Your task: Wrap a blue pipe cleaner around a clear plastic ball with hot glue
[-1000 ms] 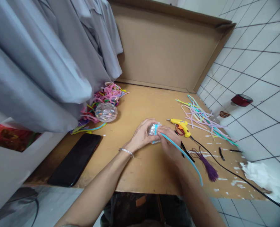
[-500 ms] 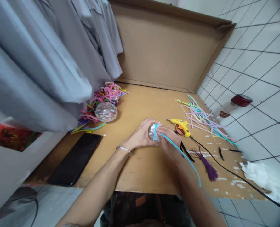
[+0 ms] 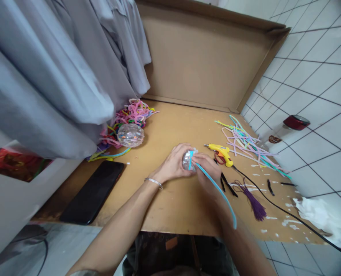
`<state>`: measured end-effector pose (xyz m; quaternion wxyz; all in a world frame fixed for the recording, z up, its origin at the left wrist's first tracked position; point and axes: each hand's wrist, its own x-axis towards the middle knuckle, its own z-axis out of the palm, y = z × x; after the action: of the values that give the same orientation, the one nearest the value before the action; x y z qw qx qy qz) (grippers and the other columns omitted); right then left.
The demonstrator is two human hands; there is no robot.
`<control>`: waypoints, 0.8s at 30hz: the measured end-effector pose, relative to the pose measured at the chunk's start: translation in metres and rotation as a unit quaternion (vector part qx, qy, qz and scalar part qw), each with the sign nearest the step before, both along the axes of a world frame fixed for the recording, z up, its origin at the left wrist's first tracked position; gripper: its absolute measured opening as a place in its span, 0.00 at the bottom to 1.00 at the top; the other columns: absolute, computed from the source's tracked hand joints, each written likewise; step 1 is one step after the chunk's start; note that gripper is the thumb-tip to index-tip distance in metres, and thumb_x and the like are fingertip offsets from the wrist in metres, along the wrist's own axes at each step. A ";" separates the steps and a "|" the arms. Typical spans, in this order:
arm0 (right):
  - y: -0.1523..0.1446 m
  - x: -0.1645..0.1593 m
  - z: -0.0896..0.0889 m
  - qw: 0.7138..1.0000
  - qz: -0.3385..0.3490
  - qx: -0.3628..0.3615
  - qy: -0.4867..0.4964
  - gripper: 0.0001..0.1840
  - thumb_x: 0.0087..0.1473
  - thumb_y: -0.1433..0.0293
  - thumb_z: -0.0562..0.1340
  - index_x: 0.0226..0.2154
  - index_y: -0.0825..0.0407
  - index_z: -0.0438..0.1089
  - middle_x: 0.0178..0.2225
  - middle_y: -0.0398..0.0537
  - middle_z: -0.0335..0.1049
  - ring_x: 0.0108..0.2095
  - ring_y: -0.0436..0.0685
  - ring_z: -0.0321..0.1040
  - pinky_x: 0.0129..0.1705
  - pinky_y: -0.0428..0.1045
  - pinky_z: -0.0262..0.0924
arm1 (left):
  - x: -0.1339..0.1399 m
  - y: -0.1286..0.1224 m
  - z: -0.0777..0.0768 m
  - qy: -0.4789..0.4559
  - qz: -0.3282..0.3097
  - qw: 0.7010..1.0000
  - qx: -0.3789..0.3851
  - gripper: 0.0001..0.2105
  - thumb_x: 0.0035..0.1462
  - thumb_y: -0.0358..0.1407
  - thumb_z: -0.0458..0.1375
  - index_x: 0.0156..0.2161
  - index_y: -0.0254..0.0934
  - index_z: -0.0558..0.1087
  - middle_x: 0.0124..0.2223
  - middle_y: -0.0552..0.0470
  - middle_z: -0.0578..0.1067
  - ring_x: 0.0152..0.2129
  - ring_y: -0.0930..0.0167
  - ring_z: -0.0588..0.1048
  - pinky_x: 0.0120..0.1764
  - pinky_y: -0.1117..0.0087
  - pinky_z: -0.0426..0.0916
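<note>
My left hand point(image 3: 178, 160) is wrapped round a small clear plastic ball point(image 3: 185, 161) at the middle of the table. A light-blue pipe cleaner point(image 3: 216, 184) crosses the ball's right side as a band, and its long free end curves down over my right forearm. My right hand point(image 3: 207, 168) pinches the pipe cleaner close against the ball; its fingertips are partly hidden. A yellow hot glue gun point(image 3: 222, 153) lies just beyond my right hand, nozzle pointing left. Black strips point(image 3: 229, 186) lie beside that hand.
A larger clear ball point(image 3: 130, 135) rests by a heap of coloured pipe cleaners point(image 3: 134, 113) at left, near a black phone point(image 3: 92, 191). To the right are loose pastel pipe cleaners point(image 3: 245, 142), a purple thread bundle point(image 3: 255, 203), a red-lidded jar point(image 3: 296, 122) and white tissue point(image 3: 317, 214).
The pipe cleaner's free end has swung slightly left and lies closer along my right forearm. Both hands keep their hold on the ball and pipe cleaner; the view has shifted slightly.
</note>
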<state>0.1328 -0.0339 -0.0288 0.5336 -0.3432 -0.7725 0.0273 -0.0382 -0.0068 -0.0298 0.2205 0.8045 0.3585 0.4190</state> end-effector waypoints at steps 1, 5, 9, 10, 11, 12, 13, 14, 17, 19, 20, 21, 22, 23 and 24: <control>0.000 0.000 0.000 1.000 0.000 -0.002 0.003 0.09 0.59 0.71 0.59 0.38 0.46 0.75 0.41 0.48 0.77 0.46 0.57 0.74 0.49 0.55 0.71 | 0.000 0.000 0.000 -0.002 0.001 1.000 0.000 0.35 0.39 0.37 0.69 0.55 0.41 0.64 0.57 0.42 0.67 0.58 0.56 0.66 0.59 0.53 0.62; -0.002 0.000 0.002 1.000 -0.008 -0.009 0.008 0.10 0.59 0.72 0.59 0.38 0.46 0.75 0.41 0.49 0.77 0.45 0.57 0.74 0.47 0.55 0.71 | 0.003 -0.001 0.001 -0.020 -0.001 1.000 -0.001 0.34 0.38 0.36 0.69 0.53 0.40 0.65 0.56 0.42 0.69 0.56 0.57 0.67 0.59 0.53 0.63; -0.003 0.000 0.005 1.000 -0.006 0.003 0.020 0.10 0.59 0.72 0.58 0.38 0.47 0.75 0.40 0.49 0.77 0.44 0.57 0.75 0.47 0.55 0.71 | 0.006 -0.004 0.006 -0.032 0.000 0.999 -0.026 0.34 0.37 0.36 0.69 0.52 0.40 0.65 0.54 0.44 0.70 0.53 0.58 0.70 0.56 0.54 0.65; -0.003 0.000 0.006 1.000 -0.005 0.006 0.025 0.10 0.59 0.72 0.58 0.39 0.47 0.75 0.39 0.49 0.77 0.44 0.57 0.75 0.47 0.55 0.71 | 0.006 -0.005 0.007 -0.034 0.003 0.999 -0.036 0.33 0.36 0.35 0.68 0.52 0.40 0.65 0.53 0.45 0.71 0.52 0.59 0.70 0.56 0.54 0.65; -0.003 0.000 0.006 1.000 -0.004 0.007 0.028 0.10 0.59 0.72 0.58 0.39 0.47 0.75 0.39 0.48 0.77 0.43 0.57 0.75 0.47 0.55 0.71 | 0.006 -0.006 0.008 -0.034 0.006 0.998 -0.045 0.33 0.36 0.35 0.68 0.52 0.41 0.65 0.52 0.46 0.71 0.51 0.59 0.71 0.55 0.55 0.65; -0.003 0.000 0.006 1.000 -0.005 0.009 0.029 0.10 0.59 0.72 0.59 0.39 0.46 0.75 0.39 0.48 0.77 0.43 0.56 0.75 0.47 0.55 0.71 | 0.007 -0.007 0.009 -0.034 0.009 0.998 -0.053 0.33 0.36 0.35 0.68 0.52 0.41 0.65 0.52 0.47 0.71 0.51 0.59 0.71 0.55 0.55 0.65; -0.002 0.000 0.006 1.000 -0.006 0.011 0.027 0.10 0.59 0.72 0.59 0.39 0.46 0.75 0.40 0.48 0.77 0.43 0.56 0.75 0.47 0.54 0.71 | 0.007 -0.007 0.010 -0.034 0.012 0.998 -0.060 0.33 0.36 0.35 0.68 0.51 0.42 0.65 0.51 0.48 0.72 0.51 0.59 0.71 0.55 0.55 0.65; -0.002 0.000 0.005 1.000 -0.008 0.013 0.021 0.10 0.59 0.72 0.59 0.39 0.46 0.75 0.40 0.47 0.77 0.44 0.56 0.75 0.47 0.54 0.71 | 0.007 -0.008 0.011 -0.033 0.015 0.997 -0.066 0.33 0.36 0.35 0.68 0.51 0.42 0.65 0.51 0.48 0.72 0.50 0.60 0.72 0.55 0.56 0.66; -0.001 0.001 0.003 1.000 -0.021 0.019 0.005 0.09 0.59 0.72 0.59 0.40 0.46 0.75 0.40 0.48 0.78 0.44 0.57 0.75 0.48 0.55 0.71 | 0.008 -0.010 0.014 -0.031 0.025 0.995 -0.086 0.34 0.36 0.34 0.68 0.52 0.42 0.64 0.50 0.49 0.72 0.48 0.61 0.73 0.53 0.57 0.67; 0.000 0.001 0.002 0.999 -0.026 0.020 -0.002 0.09 0.59 0.72 0.59 0.39 0.46 0.75 0.40 0.48 0.78 0.44 0.57 0.75 0.47 0.55 0.71 | 0.008 -0.012 0.016 -0.032 0.031 0.994 -0.100 0.35 0.36 0.34 0.68 0.53 0.41 0.63 0.50 0.48 0.72 0.47 0.61 0.73 0.52 0.57 0.68; 0.000 0.002 0.001 0.999 -0.027 0.017 -0.004 0.09 0.59 0.72 0.59 0.40 0.46 0.74 0.40 0.48 0.78 0.44 0.57 0.75 0.47 0.56 0.71 | 0.008 -0.013 0.016 -0.033 0.034 0.993 -0.105 0.36 0.36 0.34 0.68 0.53 0.40 0.62 0.51 0.47 0.72 0.47 0.61 0.74 0.52 0.58 0.69; -0.001 0.002 0.001 1.000 -0.026 0.015 -0.006 0.10 0.58 0.72 0.59 0.40 0.46 0.74 0.41 0.48 0.78 0.44 0.57 0.75 0.48 0.56 0.71 | 0.009 -0.013 0.017 -0.032 0.035 0.993 -0.107 0.36 0.36 0.34 0.68 0.54 0.39 0.62 0.51 0.46 0.72 0.47 0.61 0.74 0.52 0.58 0.69; -0.001 0.001 0.002 1.000 -0.025 0.012 -0.006 0.10 0.58 0.73 0.59 0.40 0.46 0.74 0.41 0.48 0.78 0.45 0.57 0.75 0.49 0.56 0.71 | 0.009 -0.013 0.017 -0.030 0.036 0.993 -0.107 0.37 0.36 0.34 0.68 0.54 0.39 0.61 0.51 0.46 0.72 0.47 0.60 0.73 0.52 0.57 0.69; -0.001 0.001 0.002 1.000 -0.024 0.010 -0.004 0.10 0.58 0.73 0.59 0.40 0.47 0.75 0.42 0.48 0.78 0.45 0.57 0.75 0.49 0.56 0.70 | 0.009 -0.013 0.017 -0.028 0.036 0.993 -0.106 0.37 0.36 0.34 0.68 0.54 0.39 0.61 0.51 0.46 0.72 0.47 0.60 0.73 0.52 0.57 0.69; -0.002 0.001 0.002 1.000 -0.024 0.008 -0.001 0.09 0.58 0.73 0.60 0.39 0.47 0.75 0.41 0.48 0.78 0.45 0.57 0.75 0.49 0.56 0.70 | 0.008 -0.013 0.017 -0.026 0.035 0.994 -0.103 0.37 0.36 0.34 0.68 0.54 0.39 0.61 0.51 0.46 0.72 0.47 0.60 0.73 0.52 0.57 0.69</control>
<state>0.1334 -0.0358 -0.0264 0.5365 -0.3569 -0.7647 0.0082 -0.0298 -0.0196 -0.0128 0.2964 0.7535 0.4214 0.4083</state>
